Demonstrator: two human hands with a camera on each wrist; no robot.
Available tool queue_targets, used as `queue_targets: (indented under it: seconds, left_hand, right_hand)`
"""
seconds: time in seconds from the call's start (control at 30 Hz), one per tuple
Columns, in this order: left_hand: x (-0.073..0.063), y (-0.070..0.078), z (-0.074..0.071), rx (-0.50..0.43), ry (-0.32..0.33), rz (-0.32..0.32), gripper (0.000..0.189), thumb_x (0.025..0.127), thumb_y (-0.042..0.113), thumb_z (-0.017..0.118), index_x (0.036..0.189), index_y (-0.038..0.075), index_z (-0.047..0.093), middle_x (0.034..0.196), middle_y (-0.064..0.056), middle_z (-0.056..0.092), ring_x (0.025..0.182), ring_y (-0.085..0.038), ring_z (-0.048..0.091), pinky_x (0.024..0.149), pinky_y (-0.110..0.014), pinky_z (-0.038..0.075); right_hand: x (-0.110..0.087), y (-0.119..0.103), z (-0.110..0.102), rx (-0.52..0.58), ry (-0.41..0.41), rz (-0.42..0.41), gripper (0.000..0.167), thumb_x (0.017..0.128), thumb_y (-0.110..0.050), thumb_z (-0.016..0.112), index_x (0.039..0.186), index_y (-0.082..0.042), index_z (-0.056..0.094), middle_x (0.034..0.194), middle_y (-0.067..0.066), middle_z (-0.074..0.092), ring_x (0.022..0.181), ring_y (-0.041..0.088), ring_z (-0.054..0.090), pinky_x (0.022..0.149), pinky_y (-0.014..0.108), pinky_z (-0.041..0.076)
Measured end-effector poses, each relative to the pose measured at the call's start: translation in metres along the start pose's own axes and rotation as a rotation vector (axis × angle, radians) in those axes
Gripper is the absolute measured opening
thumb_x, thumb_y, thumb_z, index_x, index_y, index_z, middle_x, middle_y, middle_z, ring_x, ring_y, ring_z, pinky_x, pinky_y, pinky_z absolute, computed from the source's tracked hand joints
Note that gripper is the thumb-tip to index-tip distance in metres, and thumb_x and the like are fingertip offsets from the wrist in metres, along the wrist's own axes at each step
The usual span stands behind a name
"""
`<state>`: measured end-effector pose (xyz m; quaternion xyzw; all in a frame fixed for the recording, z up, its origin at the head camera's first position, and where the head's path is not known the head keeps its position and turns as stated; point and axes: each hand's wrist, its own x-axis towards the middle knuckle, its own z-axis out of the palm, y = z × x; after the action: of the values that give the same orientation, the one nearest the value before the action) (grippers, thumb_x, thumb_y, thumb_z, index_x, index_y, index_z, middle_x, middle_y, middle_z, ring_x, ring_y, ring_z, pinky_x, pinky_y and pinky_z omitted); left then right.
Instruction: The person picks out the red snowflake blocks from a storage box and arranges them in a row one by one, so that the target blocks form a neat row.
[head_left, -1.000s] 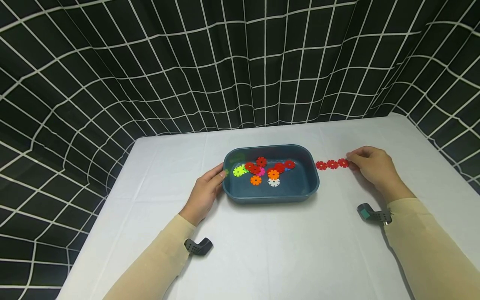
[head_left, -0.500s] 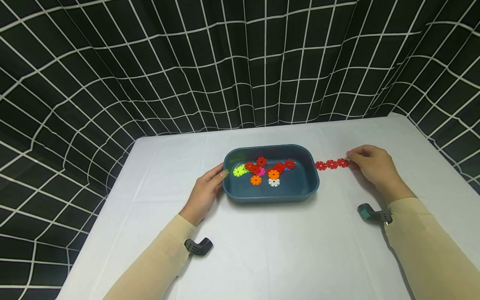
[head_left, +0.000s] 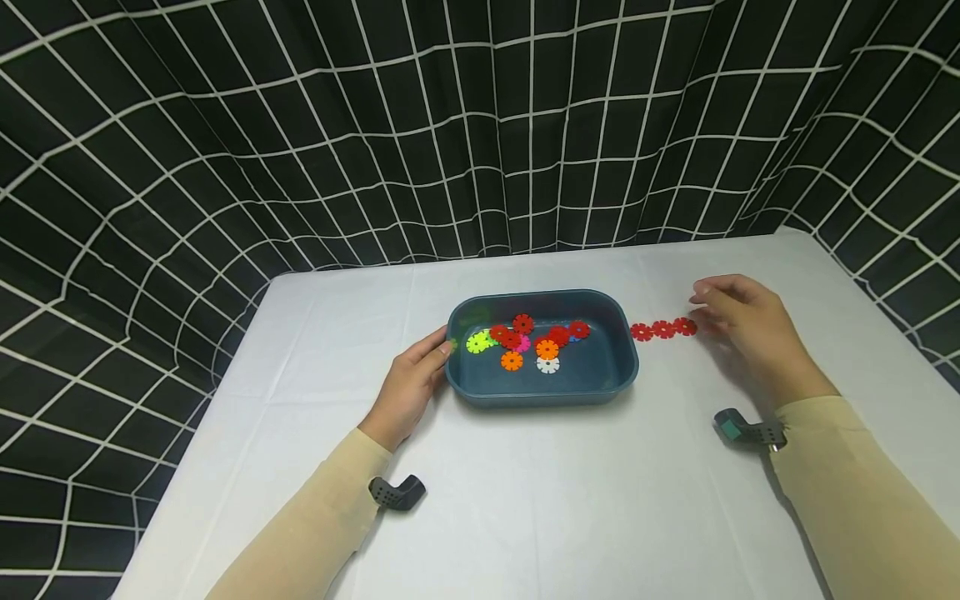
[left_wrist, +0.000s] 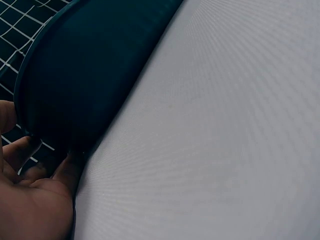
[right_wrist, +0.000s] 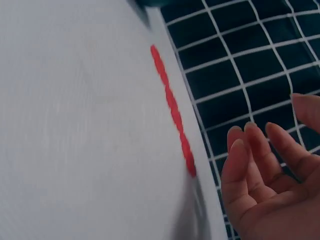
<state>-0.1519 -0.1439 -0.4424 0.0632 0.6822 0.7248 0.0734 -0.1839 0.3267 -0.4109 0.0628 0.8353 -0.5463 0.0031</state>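
On white-clothed bench [head_left: 480, 500], clamps blue-grey plastic tray [head_left: 540, 400] in fingers of left hand [head_left: 408, 382], poises those of right hand [head_left: 757, 327], loosely bent and empty, by flat red notched discs [head_left: 662, 327] lined up just beside that tray, and could skew them by nudging it.

In the dark teal rectangular tray [head_left: 543, 383], at two o'clock, a red notched plastic-looking disc [head_left: 579, 329] mostly hides one blue piece [head_left: 574, 339]. The right wrist view cuts the bare right hand [right_wrist: 272, 190] at four o'clock.
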Motion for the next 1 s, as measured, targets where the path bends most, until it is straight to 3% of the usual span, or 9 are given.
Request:
queue_targets:
  seconds: [0.23,0.4,0.63,0.77,1.0]
  left_hand:
    - [0.0,0.0,0.0,0.013,0.001,-0.001,0.053,0.116,0.028,0.059,0.162,0.003,0.05,0.165,-0.005,0.048,0.151,-0.015,0.045,0.118,-0.029,0.044]
    - [0.0,0.001,0.0,0.013,0.002,0.003,0.052,0.116,0.027,0.059,0.161,0.002,0.05,0.164,-0.005,0.049,0.151,-0.015,0.044,0.118,-0.028,0.044]
    - [0.002,-0.001,-0.001,0.014,0.006,0.0,0.053,0.116,0.029,0.059,0.161,0.003,0.05,0.165,-0.005,0.049,0.152,-0.016,0.044,0.119,-0.029,0.043]
    - [0.001,-0.002,-0.001,0.017,0.005,-0.001,0.054,0.116,0.03,0.059,0.162,0.003,0.049,0.165,-0.006,0.047,0.152,-0.018,0.043,0.12,-0.031,0.043]
    - [0.001,-0.001,0.0,0.018,0.003,0.001,0.054,0.116,0.029,0.058,0.162,0.002,0.049,0.166,-0.007,0.047,0.152,-0.018,0.043,0.12,-0.031,0.042]
  right_hand:
    - [-0.006,-0.019,0.005,0.136,-0.035,-0.088,0.046,0.112,-0.055,0.056,0.143,-0.022,0.057,0.141,0.011,0.061,0.116,0.014,0.069,0.092,0.017,0.058]
    - [-0.012,-0.034,0.012,0.309,-0.087,-0.182,0.041,0.114,-0.044,0.057,0.143,-0.014,0.059,0.135,0.008,0.066,0.112,0.017,0.073,0.092,0.021,0.06]
    - [-0.024,-0.055,0.025,0.501,-0.181,-0.293,0.043,0.117,-0.035,0.054,0.146,-0.004,0.059,0.139,0.02,0.063,0.117,0.028,0.072,0.094,0.029,0.062]
    - [-0.03,-0.064,0.033,0.55,-0.231,-0.318,0.041,0.118,-0.032,0.05,0.147,-0.004,0.058,0.141,0.021,0.061,0.119,0.03,0.07,0.096,0.032,0.062]
    - [-0.037,-0.073,0.048,0.517,-0.291,-0.345,0.042,0.119,-0.033,0.045,0.149,-0.006,0.057,0.142,0.022,0.06,0.122,0.033,0.068,0.097,0.034,0.062]
